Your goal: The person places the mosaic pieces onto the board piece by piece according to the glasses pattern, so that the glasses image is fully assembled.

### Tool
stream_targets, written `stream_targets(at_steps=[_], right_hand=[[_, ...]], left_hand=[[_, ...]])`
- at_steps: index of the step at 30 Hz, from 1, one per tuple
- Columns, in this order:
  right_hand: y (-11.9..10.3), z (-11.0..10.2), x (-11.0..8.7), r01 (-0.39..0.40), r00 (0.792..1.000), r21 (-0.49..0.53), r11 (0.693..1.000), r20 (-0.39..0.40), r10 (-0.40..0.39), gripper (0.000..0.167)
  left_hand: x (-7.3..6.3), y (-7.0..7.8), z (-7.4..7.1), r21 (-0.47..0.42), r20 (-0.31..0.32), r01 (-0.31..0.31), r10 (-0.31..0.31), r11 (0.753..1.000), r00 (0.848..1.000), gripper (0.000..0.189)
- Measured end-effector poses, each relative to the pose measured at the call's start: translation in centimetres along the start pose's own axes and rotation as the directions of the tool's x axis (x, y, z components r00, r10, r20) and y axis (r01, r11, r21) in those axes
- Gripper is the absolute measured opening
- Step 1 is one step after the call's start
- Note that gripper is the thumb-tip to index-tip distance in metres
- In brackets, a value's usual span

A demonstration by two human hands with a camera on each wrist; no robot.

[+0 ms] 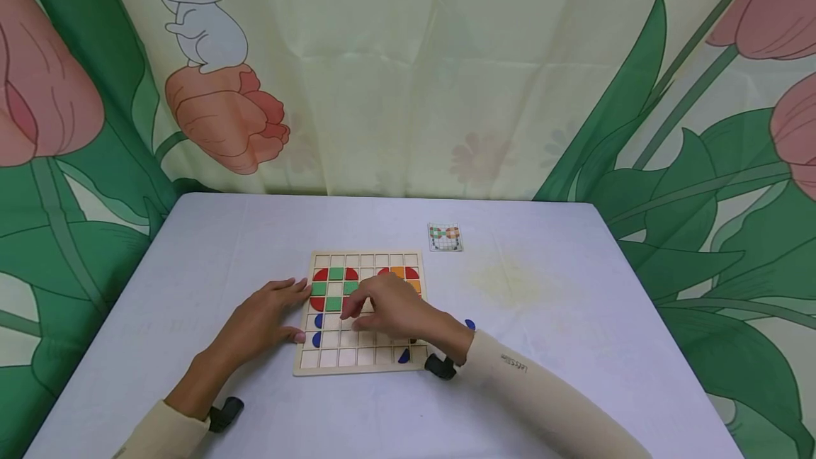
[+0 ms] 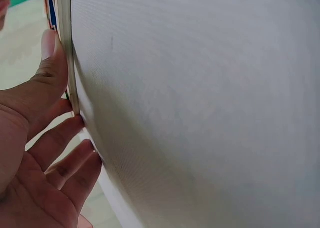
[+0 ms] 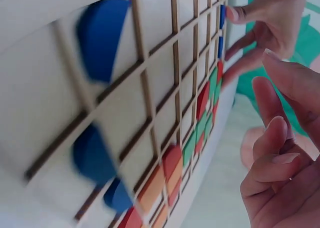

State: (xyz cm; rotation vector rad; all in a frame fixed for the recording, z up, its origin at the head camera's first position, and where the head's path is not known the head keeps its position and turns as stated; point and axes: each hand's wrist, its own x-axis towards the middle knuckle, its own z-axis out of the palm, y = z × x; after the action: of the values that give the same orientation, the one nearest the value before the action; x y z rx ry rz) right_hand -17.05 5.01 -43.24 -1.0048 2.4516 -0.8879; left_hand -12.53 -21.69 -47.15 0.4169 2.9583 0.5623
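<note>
A wooden grid board (image 1: pixel 328 370) lies on the table, holding green squares (image 1: pixel 336 273), red rounded pieces (image 1: pixel 321 275), orange squares (image 1: pixel 397 272) and blue rounded pieces (image 1: pixel 404 356). At the board's left edge rests my left hand (image 1: pixel 268 314), its thumb (image 2: pixel 48 50) and fingertips against the rim. My right hand (image 1: pixel 395 307) hovers over the middle of the grid with loosely bent fingers (image 3: pixel 270 138). Nothing shows between them in the right wrist view. Its wrist and hand cover part of the board's right side in the head view.
Behind the board's right corner lies a small pattern card (image 1: pixel 445 237). One blue piece (image 1: pixel 469 324) sits off the board, partly behind the right sleeve (image 1: pixel 529 381). A white cloth covers the table (image 1: pixel 574 289), and a printed curtain (image 1: pixel 382 91) hangs behind it.
</note>
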Motion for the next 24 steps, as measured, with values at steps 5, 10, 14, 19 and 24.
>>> stream_targets(at_steps=[5, 10, 14, 19, 24], right_hand=[[1.0, -1.2, -2.0, -0.03, 0.998, 0.035, 0.999, -0.049, 0.031, 0.014], [2.3, -2.3, -4.0, -0.074, 0.993, 0.053, 0.996, -0.089, 0.078, 0.015], [3.3, -2.9, -5.6, -0.122, 0.983, 0.074, 0.99, -0.125, 0.131, 0.016], [4.7, -3.5, -7.6, -0.175, 0.968, 0.074, 0.982, -0.169, 0.185, 0.017], [6.0, -4.0, -9.4, -0.264, 0.94, 0.084, 0.961, -0.203, 0.276, 0.02]], left_hand=[[0.0, 0.0, 0.0, 0.009, 0.006, 0.005, -0.005, 1.0, 1.0, 0.092], [-0.1, 0.1, 0.0, 0.003, 0.013, 0.015, -0.015, 1.0, 1.0, 0.093], [-0.1, 0.0, 0.1, 0.0, 0.007, 0.019, -0.019, 1.0, 1.0, 0.093], [-0.1, -0.2, 0.2, 0.003, 0.0, 0.014, -0.014, 1.0, 1.0, 0.093], [0.0, -0.3, 0.2, 0.004, -0.004, 0.01, -0.01, 1.0, 1.0, 0.093]])
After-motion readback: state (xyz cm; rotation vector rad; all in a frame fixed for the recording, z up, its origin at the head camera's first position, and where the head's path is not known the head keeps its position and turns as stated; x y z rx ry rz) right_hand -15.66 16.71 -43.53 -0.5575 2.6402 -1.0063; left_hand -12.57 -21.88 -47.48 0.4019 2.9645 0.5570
